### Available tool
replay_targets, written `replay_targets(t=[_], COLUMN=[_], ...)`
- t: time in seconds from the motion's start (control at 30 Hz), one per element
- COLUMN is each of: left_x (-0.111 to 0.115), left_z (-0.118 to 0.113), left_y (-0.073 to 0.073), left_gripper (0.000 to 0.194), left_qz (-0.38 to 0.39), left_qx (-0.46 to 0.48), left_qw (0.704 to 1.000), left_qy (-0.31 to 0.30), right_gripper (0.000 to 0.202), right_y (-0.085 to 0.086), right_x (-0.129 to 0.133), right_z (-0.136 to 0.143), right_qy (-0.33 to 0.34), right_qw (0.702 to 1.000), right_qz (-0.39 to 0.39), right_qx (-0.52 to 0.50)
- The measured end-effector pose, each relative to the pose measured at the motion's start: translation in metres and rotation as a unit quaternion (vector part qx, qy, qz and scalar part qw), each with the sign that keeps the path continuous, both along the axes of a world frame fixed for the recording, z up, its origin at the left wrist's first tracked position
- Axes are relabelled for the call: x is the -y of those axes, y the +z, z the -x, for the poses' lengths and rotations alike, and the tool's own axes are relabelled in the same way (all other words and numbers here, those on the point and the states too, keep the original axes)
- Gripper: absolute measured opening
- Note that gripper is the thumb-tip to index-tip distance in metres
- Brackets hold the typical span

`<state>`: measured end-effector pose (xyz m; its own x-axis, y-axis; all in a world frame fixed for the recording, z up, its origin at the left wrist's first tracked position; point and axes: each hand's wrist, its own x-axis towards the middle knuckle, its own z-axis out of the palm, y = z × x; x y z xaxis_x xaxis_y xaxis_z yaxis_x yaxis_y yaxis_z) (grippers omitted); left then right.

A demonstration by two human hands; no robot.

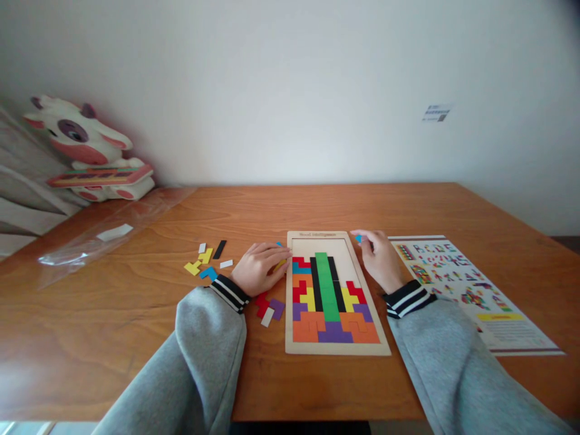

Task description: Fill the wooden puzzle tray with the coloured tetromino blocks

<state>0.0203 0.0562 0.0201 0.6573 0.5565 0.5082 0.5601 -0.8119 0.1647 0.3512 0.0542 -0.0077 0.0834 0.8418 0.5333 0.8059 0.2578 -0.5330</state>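
Observation:
A wooden tray puzzle (338, 349) lies flat, with coloured block pieces filling its lower part and a green column (327, 284) between black strips in the middle. The upper part of the tray shows bare wood. My left hand (259, 267) rests at the tray's left edge, fingers stretched out. A yellow piece (280, 264) shows beneath those fingers, and a blue piece (279, 244) peeks out beyond them. Beside the tray's upper right corner, my right hand (379, 258) pinches a small blue puzzle piece (359, 238), mostly hidden by the fingers.
Loose yellow (205, 256), black, white and blue pieces lie left of my left hand. Red, purple (277, 309) and white ones sit near its wrist. A printed pattern sheet (507, 326) lies at right, partly under my sleeve. A plastic bag (113, 241) and cow toy (99, 151) are far left.

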Motion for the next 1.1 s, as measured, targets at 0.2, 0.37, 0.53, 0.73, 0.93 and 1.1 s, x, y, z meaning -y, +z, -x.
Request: replay_targets(t=[0.2, 0.37, 0.53, 0.73, 0.93, 1.1], left_x=[0.0, 0.003, 0.006, 0.004, 0.003, 0.007], left_z=[0.001, 0.002, 0.011, 0.022, 0.035, 0.047], left_y=[-0.003, -0.002, -0.002, -0.001, 0.002, 0.009], left_gripper=[0.03, 0.03, 0.031, 0.027, 0.023, 0.057], left_qz=[0.031, 0.047, 0.05, 0.045, 0.034, 0.068], left_qx=[-0.037, -0.019, -0.008, -0.039, -0.04, -0.043], left_qw=[0.999, 0.999, 0.998, 0.997, 0.996, 0.996], left_qy=[0.001, -0.007, -0.03, -0.048, -0.068, -0.035], right_gripper=[0.035, 0.037, 0.038, 0.039, 0.038, 0.037], right_y=[-0.008, -0.008, -0.002, 0.004, 0.002, 0.001], right_x=[-0.002, 0.003, 0.009, 0.011, 0.015, 0.019], right_z=[0.002, 0.002, -0.003, -0.006, -0.001, 0.005], right_qy=[-0.001, 0.037, 0.046, 0.035, 0.029, 0.033], right_qw=[0.998, 0.993, 0.989, 0.982, 0.984, 0.984], right_qz=[0.026, 0.064, 0.065, 0.067, 0.073, 0.078], right_qx=[0.059, 0.091, 0.126, 0.176, 0.162, 0.156])
